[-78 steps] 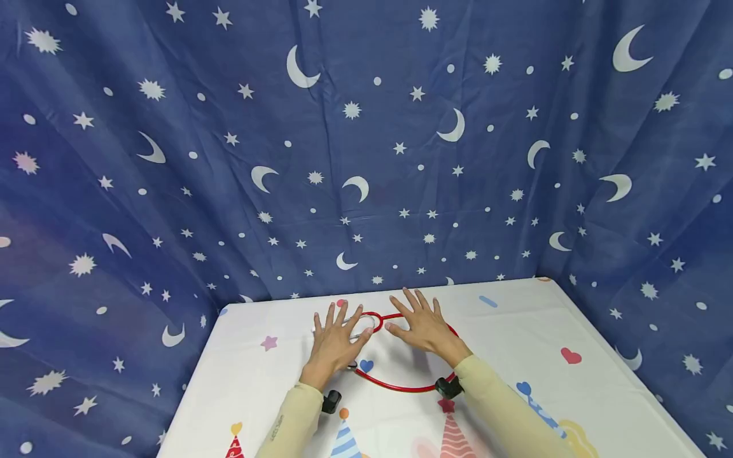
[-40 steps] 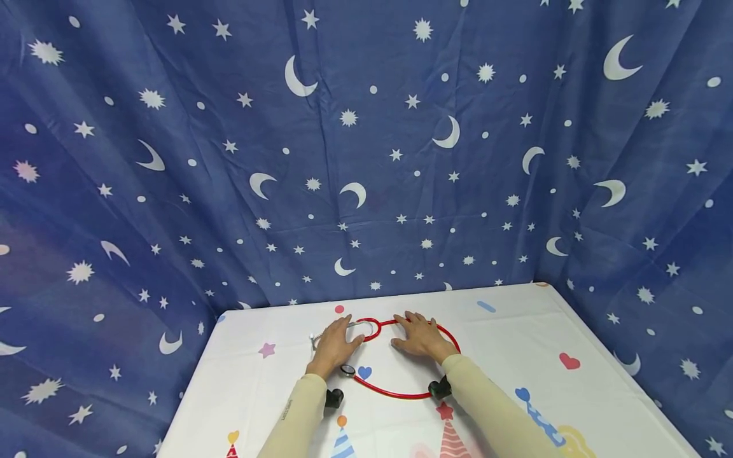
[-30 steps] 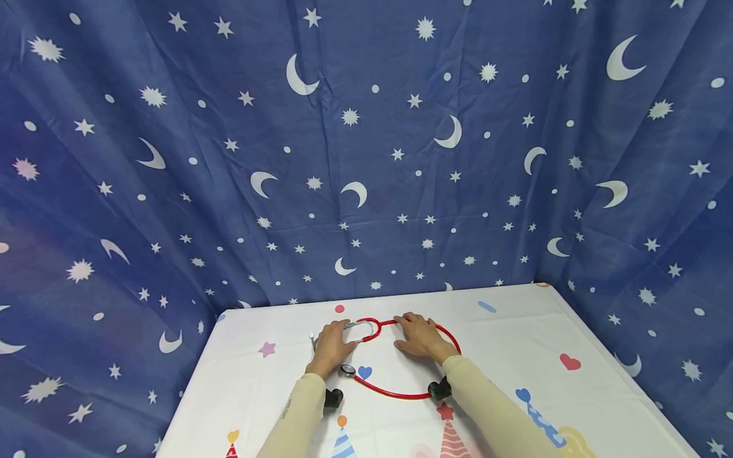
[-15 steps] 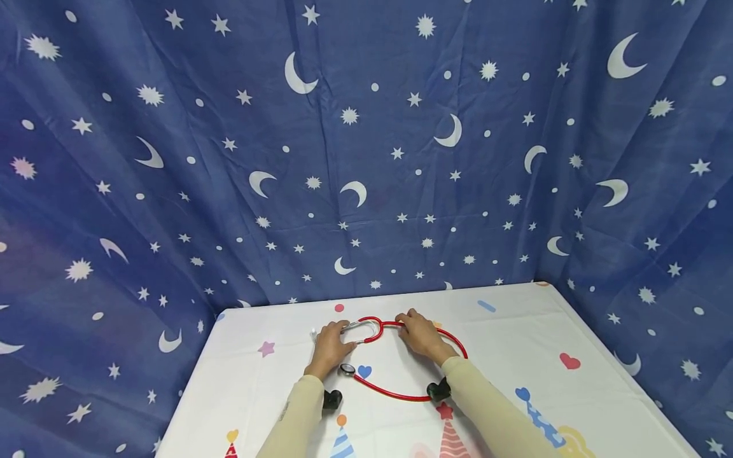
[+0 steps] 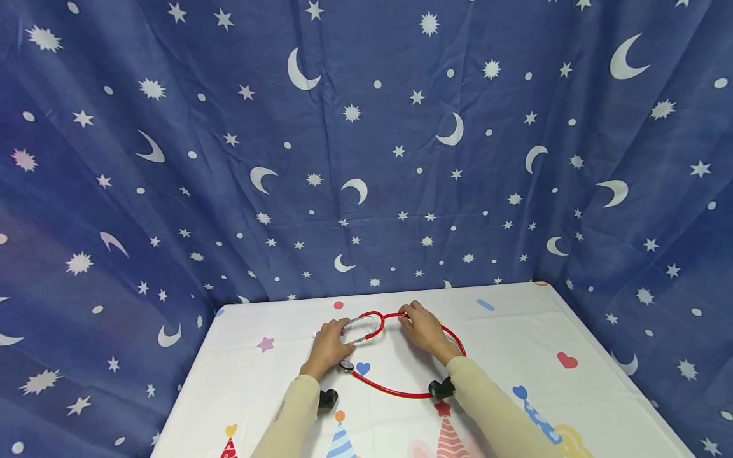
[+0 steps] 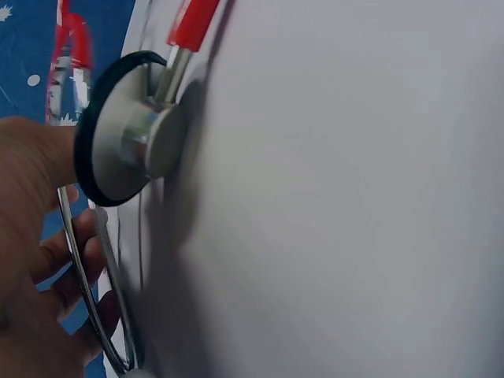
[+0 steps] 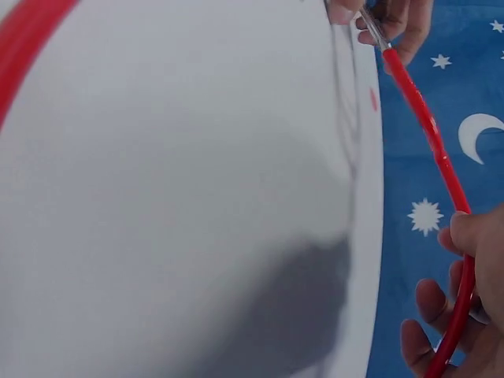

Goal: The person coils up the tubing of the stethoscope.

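A red stethoscope (image 5: pixel 395 392) lies in a loop between my two hands. My left hand (image 5: pixel 329 346) grips its metal ear tubes (image 6: pixel 77 272), fingers curled around them in the left wrist view. The round chest piece (image 6: pixel 116 134) with its dark rim hangs beside that hand, its shadow on the cloth. My right hand (image 5: pixel 425 331) pinches the red tubing (image 7: pixel 421 110) between thumb and fingers, just past the fork. Both held parts show against the blue curtain in the wrist views, raised off the tabletop. My left hand hides the eartip ends in the head view.
A white table cover (image 5: pixel 515 343) printed with party hats, hearts and stars lies under everything. Blue curtains (image 5: pixel 366 159) with moons and stars stand behind and at both sides. Black wrist cameras (image 5: pixel 441 388) sit below each wrist.
My hands, first spread over the stethoscope, came down and closed on the ear tubes and tubing. In the last half second both moved slightly up and away, lifting the held parts.
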### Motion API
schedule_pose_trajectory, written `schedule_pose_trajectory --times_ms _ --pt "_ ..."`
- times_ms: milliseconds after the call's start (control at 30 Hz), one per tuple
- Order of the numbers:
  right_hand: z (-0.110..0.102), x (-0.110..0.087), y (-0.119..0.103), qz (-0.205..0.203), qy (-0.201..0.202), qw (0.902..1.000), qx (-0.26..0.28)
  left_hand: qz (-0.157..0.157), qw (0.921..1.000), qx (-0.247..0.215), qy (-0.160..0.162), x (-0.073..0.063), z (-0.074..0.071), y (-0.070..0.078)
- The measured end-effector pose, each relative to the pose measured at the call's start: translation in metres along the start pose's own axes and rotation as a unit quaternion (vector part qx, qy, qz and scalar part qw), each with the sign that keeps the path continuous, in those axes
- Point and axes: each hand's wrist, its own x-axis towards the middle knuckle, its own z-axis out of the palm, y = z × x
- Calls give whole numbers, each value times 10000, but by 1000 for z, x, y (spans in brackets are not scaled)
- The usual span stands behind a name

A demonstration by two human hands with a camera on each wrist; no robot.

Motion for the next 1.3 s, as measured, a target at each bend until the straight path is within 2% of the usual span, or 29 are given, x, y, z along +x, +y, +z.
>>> schedule_pose_trajectory --times_ms 333,467,700,967,1067,1300 --pt "-11 -7 -6 96 53 9999 106 -95 9999 -111 36 -6 -8 6" --pt "-16 -10 -8 74 230 9996 113 29 9997 -189 145 -8 -15 11" --pt "-24 -14 -10 -6 472 9987 187 202 9995 -222 80 -12 -22 17" --pt "-37 -24 -14 -71 693 9969 379 392 9963 -756 -90 -22 -30 24" --pt "-41 -27 -15 -115 768 9960 437 491 9957 -786 30 -25 -31 26" --pt "-49 -34 -15 -187 874 9947 501 916 9916 -722 549 -29 -33 32"
